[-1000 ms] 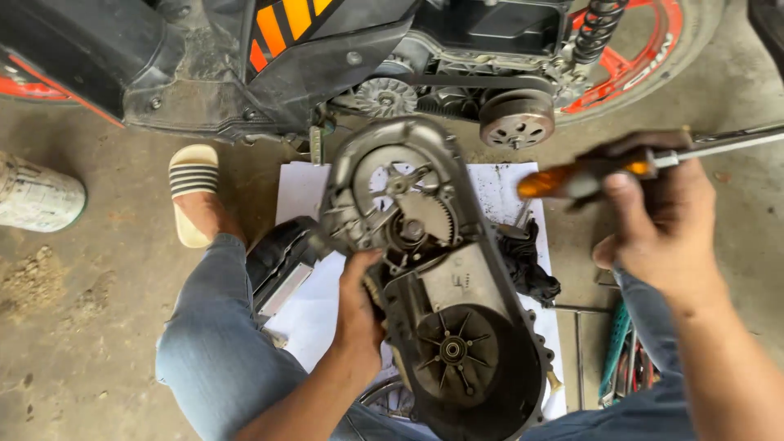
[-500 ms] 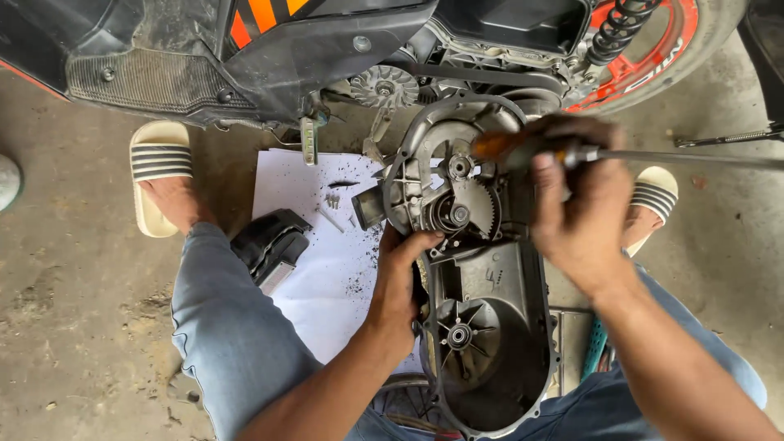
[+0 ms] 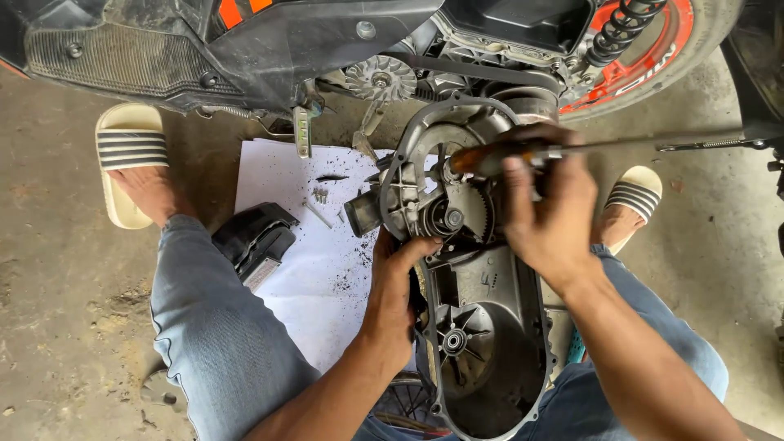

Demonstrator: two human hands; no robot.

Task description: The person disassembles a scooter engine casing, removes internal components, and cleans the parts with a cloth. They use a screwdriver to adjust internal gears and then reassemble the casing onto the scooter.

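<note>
Transmission cover (image 3: 482, 327) off scooter (image 3: 327, 41), inner face up, resting across lap. Left hand (image 3: 396, 294) clamps cover's left rim. Right hand (image 3: 551, 216) closed round screwdriver (image 3: 506, 155) (orange handle), tip at gear cluster (image 3: 453, 216). Loose screws (image 3: 320, 196) on paper sheet (image 3: 310, 245); refitting not started.

Scooter body (image 3: 269, 49) close above cover (image 3: 490, 327); paper (image 3: 318, 269) open leftward.
</note>
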